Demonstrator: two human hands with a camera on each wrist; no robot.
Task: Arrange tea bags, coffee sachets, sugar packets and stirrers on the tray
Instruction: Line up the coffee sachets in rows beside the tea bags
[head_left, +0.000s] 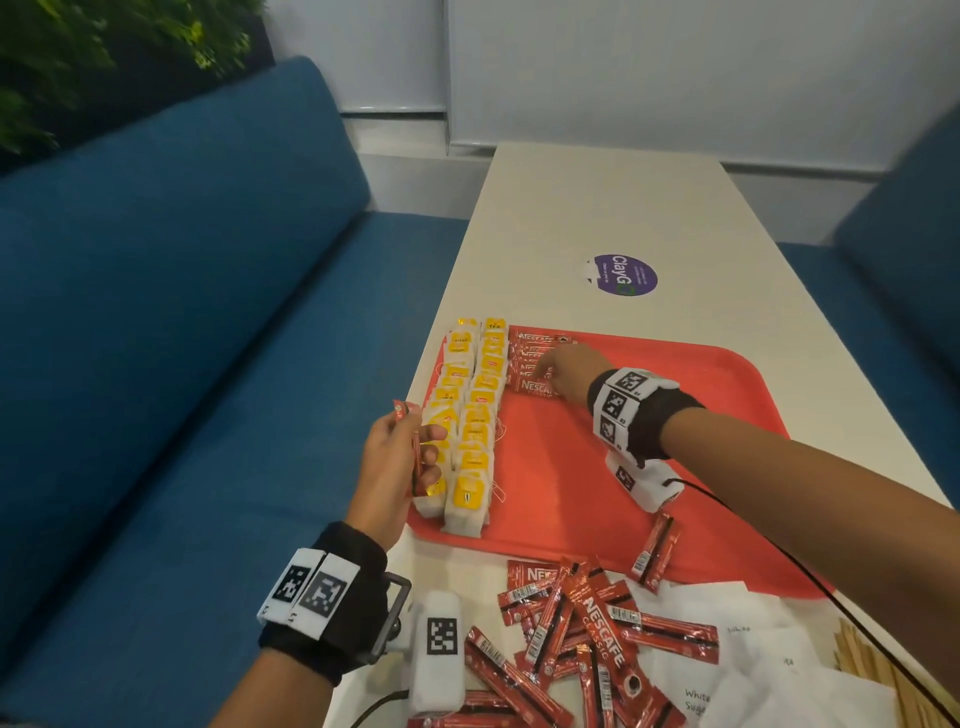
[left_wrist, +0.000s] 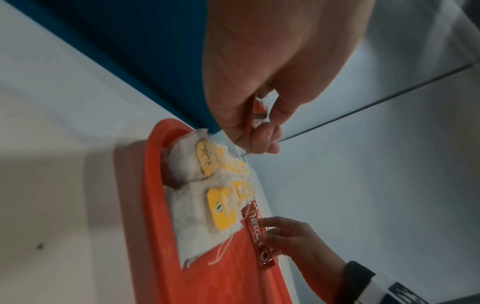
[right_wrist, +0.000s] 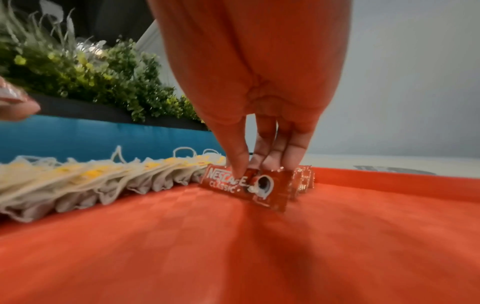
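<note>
Two rows of tea bags lie on the red tray between the hands, the left hand curled round one coffee sachet beside them. The right hand, fingers straight, presses another sachet onto the short row just beyond its fingertips. Nearer than both wrists on the surface lie a loose sachet pile, sugar packets and stirrers, too jumbled to count.

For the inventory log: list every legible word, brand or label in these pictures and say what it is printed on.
"NESCAFE CLASSIC": red foil coffee sachet under the right hand on the red plastic tray.
"NESCAFE CLASSIC": loose red sachet on the white table.
"ClayG": round purple sticker; its small print is unreadable.
"TEA": yellow tea-bag tag.
"White Sug", cut off: white paper sugar packet.
Black-and-white wristband squares: codes, no words.
</note>
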